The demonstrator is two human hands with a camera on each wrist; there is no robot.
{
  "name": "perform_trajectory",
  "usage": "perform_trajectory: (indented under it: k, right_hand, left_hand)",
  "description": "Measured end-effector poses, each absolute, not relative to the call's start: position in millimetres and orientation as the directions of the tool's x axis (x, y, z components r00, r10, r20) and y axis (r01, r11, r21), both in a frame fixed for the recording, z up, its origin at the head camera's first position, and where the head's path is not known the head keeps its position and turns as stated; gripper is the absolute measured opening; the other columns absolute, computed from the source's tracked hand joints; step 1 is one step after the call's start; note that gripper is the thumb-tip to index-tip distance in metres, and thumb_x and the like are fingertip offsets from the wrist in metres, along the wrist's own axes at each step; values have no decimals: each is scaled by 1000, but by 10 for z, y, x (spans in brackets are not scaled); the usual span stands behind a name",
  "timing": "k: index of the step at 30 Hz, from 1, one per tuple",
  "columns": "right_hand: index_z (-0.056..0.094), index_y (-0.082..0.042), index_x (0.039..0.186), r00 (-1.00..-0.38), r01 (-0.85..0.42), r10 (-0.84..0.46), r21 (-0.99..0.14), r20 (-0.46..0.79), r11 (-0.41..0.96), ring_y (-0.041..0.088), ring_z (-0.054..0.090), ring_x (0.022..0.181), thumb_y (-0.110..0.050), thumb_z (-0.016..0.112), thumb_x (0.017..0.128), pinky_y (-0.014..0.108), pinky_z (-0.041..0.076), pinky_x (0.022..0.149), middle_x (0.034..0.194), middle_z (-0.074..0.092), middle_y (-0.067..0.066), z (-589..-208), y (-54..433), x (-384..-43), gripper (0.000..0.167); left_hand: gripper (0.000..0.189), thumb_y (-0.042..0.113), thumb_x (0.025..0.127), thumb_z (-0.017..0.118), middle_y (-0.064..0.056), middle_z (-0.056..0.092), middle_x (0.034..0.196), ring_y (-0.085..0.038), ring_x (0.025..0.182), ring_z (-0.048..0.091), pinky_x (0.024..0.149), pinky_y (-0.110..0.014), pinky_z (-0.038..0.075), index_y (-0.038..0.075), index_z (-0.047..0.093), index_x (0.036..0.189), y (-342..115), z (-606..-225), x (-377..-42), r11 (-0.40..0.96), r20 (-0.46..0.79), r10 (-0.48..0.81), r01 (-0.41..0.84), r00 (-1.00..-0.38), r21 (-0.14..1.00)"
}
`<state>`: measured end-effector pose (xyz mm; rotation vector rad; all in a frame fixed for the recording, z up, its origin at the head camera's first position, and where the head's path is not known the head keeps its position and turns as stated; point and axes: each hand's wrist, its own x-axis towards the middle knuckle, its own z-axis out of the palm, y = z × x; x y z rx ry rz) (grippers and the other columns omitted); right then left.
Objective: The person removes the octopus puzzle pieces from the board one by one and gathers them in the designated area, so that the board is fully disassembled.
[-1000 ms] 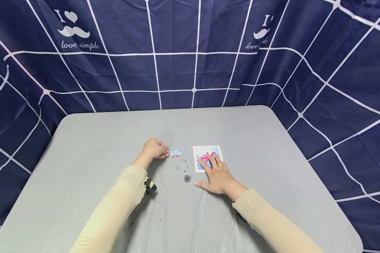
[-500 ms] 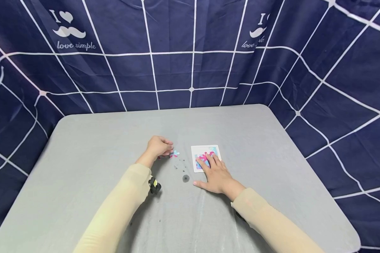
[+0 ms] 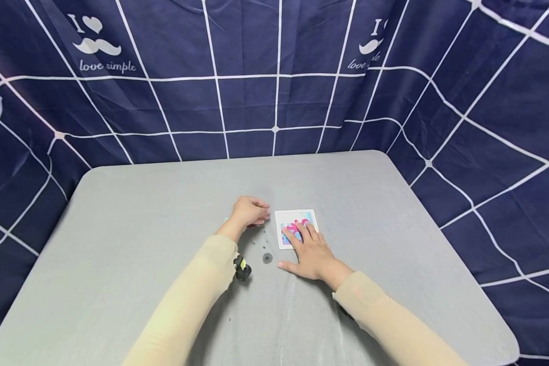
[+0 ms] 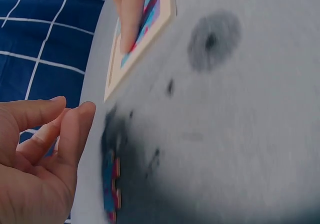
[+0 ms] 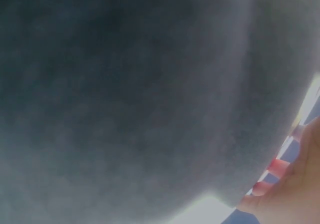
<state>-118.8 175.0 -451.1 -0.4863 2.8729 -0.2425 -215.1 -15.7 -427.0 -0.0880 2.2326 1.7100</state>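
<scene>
Hand, left [image 3: 251, 211]: middle of the head view, just beside the left edge of the puzzle board [image 3: 284, 217]. Fingers bent toward one another, tips near together, slight gap visible in the left wrist view. Contents of the grip, if any: cannot tell.

Hand, right [image 3: 313, 254]: right of centre, palm down, fingers spread, fingertips laid over the puzzle board, thumb out to the left on the counter [image 3: 164, 198]. Nothing grasped. In the right wrist view, lower right corner only; remainder mostly dark blur.

Puzzle board: pale rim, pink and blue picture partly covered by fingers, white stretch along upper left. Flat on the counter; also at top of the left wrist view.

Loose puzzle pieces [image 4: 109, 186]: blue and pink, lower left of the left wrist view, in shadow on the counter. Mostly hidden by the left hand in the head view. Count not readable.

Dark round spot [image 3: 267, 258]: centre, below the left hand, with small specks above.

Black device [image 3: 243, 268]: yellow mark, at the left wrist. Sleeves [image 3: 187, 310]: cream, both arms, from the lower edge.

Counter: grey covering, rounded corners. Curtain [image 3: 249, 104]: navy, white grid, moustache and "love simple" print at upper left, repeated upper right.
</scene>
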Motion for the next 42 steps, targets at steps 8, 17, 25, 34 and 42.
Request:
perform_trajectory:
  k: [8,17,25,34,42]
  right_hand:
    - [27,-23,151,-921,-333,-358,-166,-154,928,43,12,137,-70,52,82,58,18,108,153,21,18,-4558,1772,-1211,87]
    - [29,-22,151,-920,-346,-368,-162,-135,924,44,16,135,-71,52,82,57,18,109,152,23,18,-4570,1781,-1210,87]
    - [28,-20,151,-919,-350,-370,-151,-136,925,43,17,135,-71,51,82,56,18,109,153,20,16,-4579,1781,-1212,89]
    - [31,-15,149,-916,-344,-363,-130,-170,930,45,16,136,-65,55,84,56,19,109,153,18,19,-4484,1720,-1182,86]
    - [30,-14,150,-920,-320,-342,-134,-194,938,44,12,137,-62,55,85,57,17,109,152,18,21,-4486,1714,-1180,84]
  left_hand:
    - [18,1,88,66,-18,70,93,-25,83,69,67,-25,56,-6,68,104,73,-4258,-2146,236,-290,185,-244,-939,941]
    - [24,-2,88,63,-20,69,95,-29,86,69,73,-30,56,-10,64,110,294,-4262,-2142,148,-310,224,-282,-924,948]
    - [30,-3,88,61,-23,67,103,-26,89,68,76,-28,55,-11,60,118,440,-4301,-2148,53,-352,270,-352,-896,935]
    - [34,-5,90,58,-25,63,111,-29,96,65,72,-22,54,-12,54,123,518,-4370,-2164,-27,-390,316,-419,-865,908]
    - [32,-6,91,56,-26,61,113,-32,102,63,73,-22,54,-13,54,122,583,-4363,-2158,-59,-406,316,-445,-858,894]
